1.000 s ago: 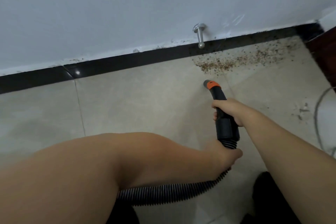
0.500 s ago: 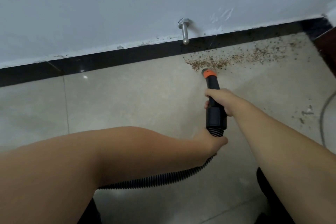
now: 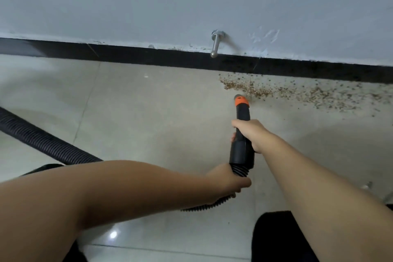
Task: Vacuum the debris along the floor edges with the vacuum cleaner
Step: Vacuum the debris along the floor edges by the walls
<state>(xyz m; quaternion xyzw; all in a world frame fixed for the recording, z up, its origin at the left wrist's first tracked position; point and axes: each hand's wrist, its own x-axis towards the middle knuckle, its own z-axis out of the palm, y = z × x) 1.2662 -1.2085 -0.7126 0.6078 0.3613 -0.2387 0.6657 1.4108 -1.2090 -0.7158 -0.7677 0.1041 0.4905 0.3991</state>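
Note:
A black vacuum nozzle (image 3: 242,134) with an orange tip (image 3: 241,101) points at the floor by the wall. My right hand (image 3: 251,134) grips the nozzle's black tube. My left hand (image 3: 226,181) holds the ribbed black hose (image 3: 42,140) just below the nozzle's collar. Brown debris (image 3: 276,91) lies in a strip along the black skirting (image 3: 148,57). The orange tip touches the strip's left end.
A metal door stop (image 3: 215,45) juts from the grey wall above the skirting. The hose loops across the beige floor tiles (image 3: 159,112) at the left. Dark shapes, likely my feet, sit at the bottom edge (image 3: 274,238).
The nozzle tip has moved forward from bare tile into the left end of the debris strip. My view has swung right, and the hose loop now shows at the left.

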